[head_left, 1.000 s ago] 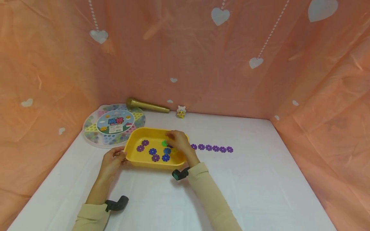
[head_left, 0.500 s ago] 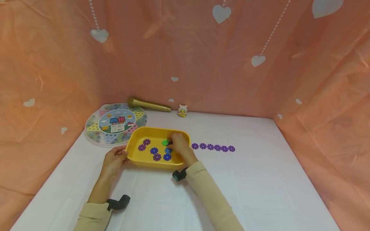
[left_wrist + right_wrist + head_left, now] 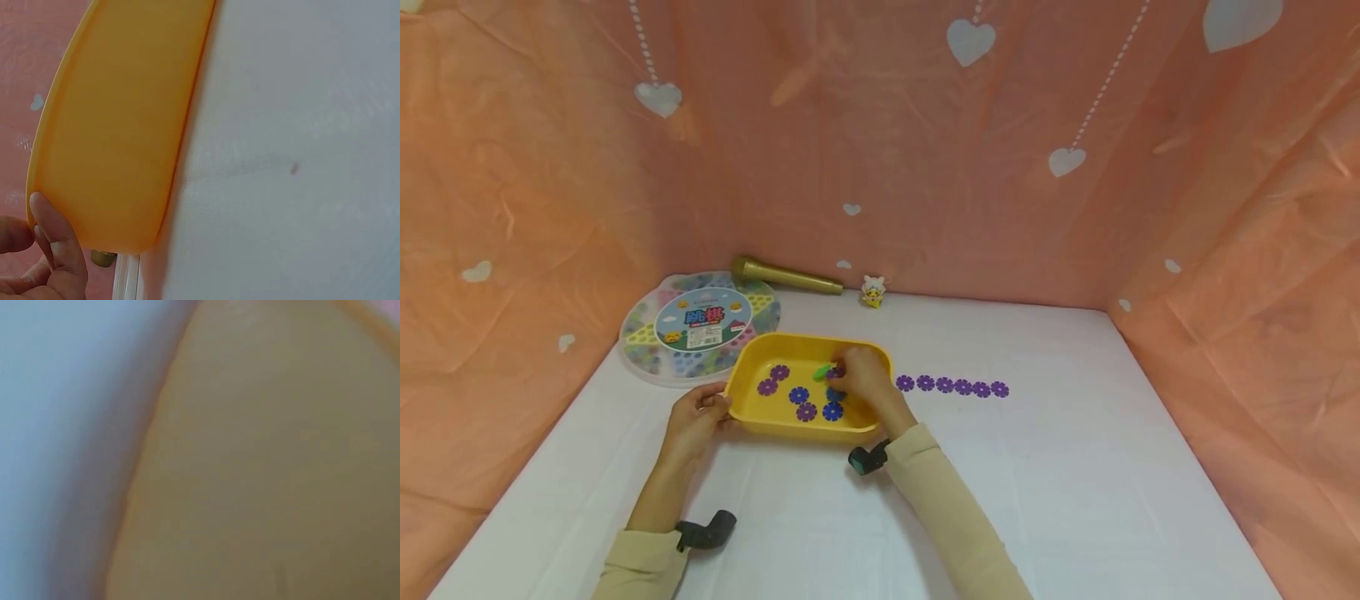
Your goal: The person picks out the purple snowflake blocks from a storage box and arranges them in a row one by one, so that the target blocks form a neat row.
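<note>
My left hand (image 3: 692,418) holds the left end of a yellow plastic basin (image 3: 808,429); in the left wrist view its thumb and fingers pinch the basin's rim (image 3: 47,112). Inside lie several flower-shaped snowflake discs, among them a purple disc (image 3: 806,412) and a blue disc (image 3: 832,412). My right hand (image 3: 867,379) reaches in over the right end, fingers curled, pinching a dark purple disc (image 3: 834,374) at the fingertips. Right beside it a green disc (image 3: 822,372) stands tilted. The right wrist view has only the basin's wall (image 3: 262,456), close and blurred; the hand is outside it.
A row of several purple discs (image 3: 945,385) extends rightward from the basin on the white tabletop (image 3: 1037,483). Behind the basin's left side lies a round Chinese checkers box (image 3: 700,329). A gold microphone (image 3: 786,275) and a small figurine (image 3: 872,292) sit along the back curtain.
My right hand has lowered its fingers among the discs and closed on a purple one. The green disc has tipped from flat to slanted. The left hand keeps its hold on the basin.
</note>
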